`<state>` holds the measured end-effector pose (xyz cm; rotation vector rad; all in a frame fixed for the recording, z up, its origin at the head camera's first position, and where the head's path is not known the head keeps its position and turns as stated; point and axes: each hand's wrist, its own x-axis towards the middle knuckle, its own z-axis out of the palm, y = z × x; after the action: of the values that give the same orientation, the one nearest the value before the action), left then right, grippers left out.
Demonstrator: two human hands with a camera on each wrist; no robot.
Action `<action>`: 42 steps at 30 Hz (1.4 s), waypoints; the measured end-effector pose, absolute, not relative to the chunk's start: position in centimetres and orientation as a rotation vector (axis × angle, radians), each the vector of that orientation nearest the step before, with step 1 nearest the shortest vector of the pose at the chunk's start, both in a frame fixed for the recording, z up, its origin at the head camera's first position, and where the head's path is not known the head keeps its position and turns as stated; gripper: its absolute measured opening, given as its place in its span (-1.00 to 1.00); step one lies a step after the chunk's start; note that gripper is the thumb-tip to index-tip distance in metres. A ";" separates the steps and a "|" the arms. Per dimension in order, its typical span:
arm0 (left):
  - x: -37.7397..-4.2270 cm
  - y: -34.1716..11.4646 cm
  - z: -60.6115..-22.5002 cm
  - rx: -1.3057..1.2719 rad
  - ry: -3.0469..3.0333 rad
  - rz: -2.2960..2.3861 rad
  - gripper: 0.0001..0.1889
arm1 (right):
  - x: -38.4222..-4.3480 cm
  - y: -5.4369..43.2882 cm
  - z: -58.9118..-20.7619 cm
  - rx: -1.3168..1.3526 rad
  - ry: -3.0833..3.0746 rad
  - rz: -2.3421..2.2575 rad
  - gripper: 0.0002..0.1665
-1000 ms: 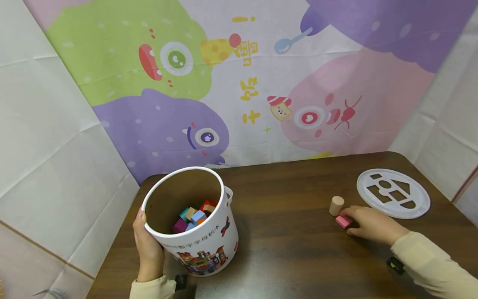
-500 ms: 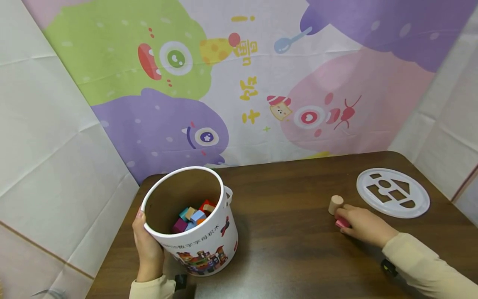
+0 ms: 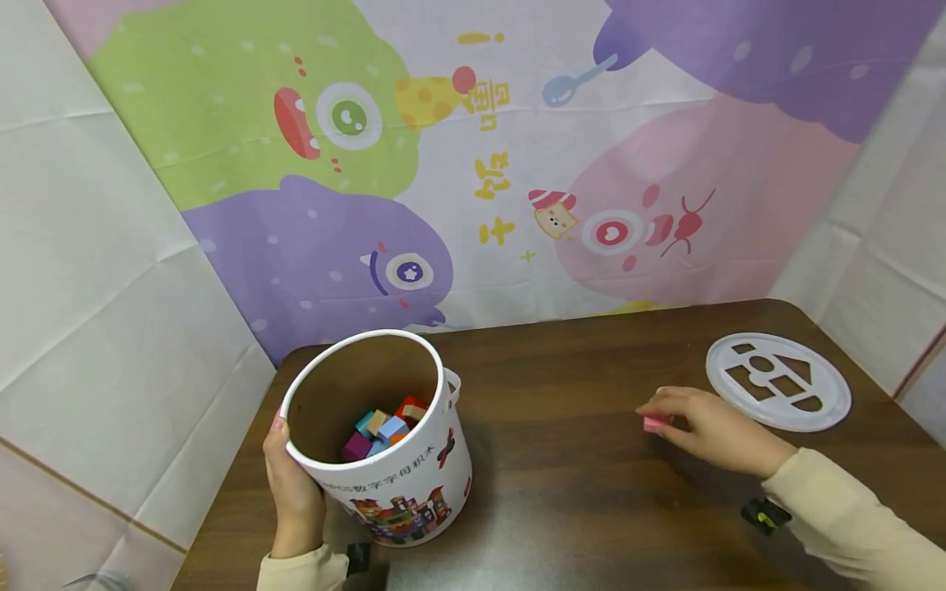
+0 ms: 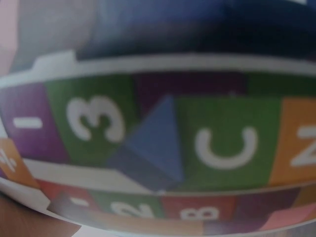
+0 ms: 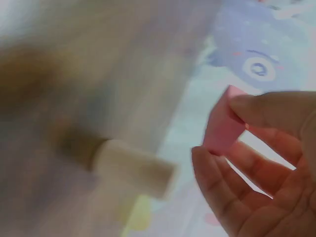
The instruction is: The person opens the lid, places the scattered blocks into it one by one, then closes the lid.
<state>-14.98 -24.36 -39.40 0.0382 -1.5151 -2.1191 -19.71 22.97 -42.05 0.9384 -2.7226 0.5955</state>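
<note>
On the left of the head view my left hand (image 3: 294, 492) holds a white bucket (image 3: 443, 468), its thumb at the rim. Colourful blocks (image 3: 378, 427) lie inside the bucket. Printed letter and number squares on the bucket's wall (image 4: 217, 143) fill the left wrist view. Over the table's right half, my right hand (image 3: 717, 431) pinches a pink block (image 5: 223, 123) between thumb and fingertips. A plain wooden cylinder (image 5: 136, 170) shows blurred beside that hand in the right wrist view; in the head view the hand mostly hides it.
A flat white lid (image 3: 783, 410) with shaped cut-outs lies at the back right of the brown table (image 3: 562, 492). Behind the table hangs a cartoon-printed cloth (image 3: 517, 271), with white panels (image 3: 126, 271) at the sides.
My right hand has picked the pink block up from the table and moved left with it, now covering the cylinder in the head view. The left hand and bucket have stayed still.
</note>
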 end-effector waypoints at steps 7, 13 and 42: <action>-15.0 -24.4 -39.4 0.042 -1.513 -2.114 -0.50 | -20.1 20.8 -37.3 0.940 -2.612 0.758 -0.68; -15.0 -24.4 -39.4 0.039 -1.519 -2.106 -0.49 | -21.0 18.4 -33.7 1.044 -2.493 0.769 -0.64; -15.1 -24.4 -39.4 0.026 -1.502 -2.114 -0.50 | -23.4 0.2 -26.5 1.585 -2.310 0.818 -0.66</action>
<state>-15.10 -24.43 -39.43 0.0262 -1.5025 -2.1141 -23.41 0.21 -26.48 1.5848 -2.3096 0.8183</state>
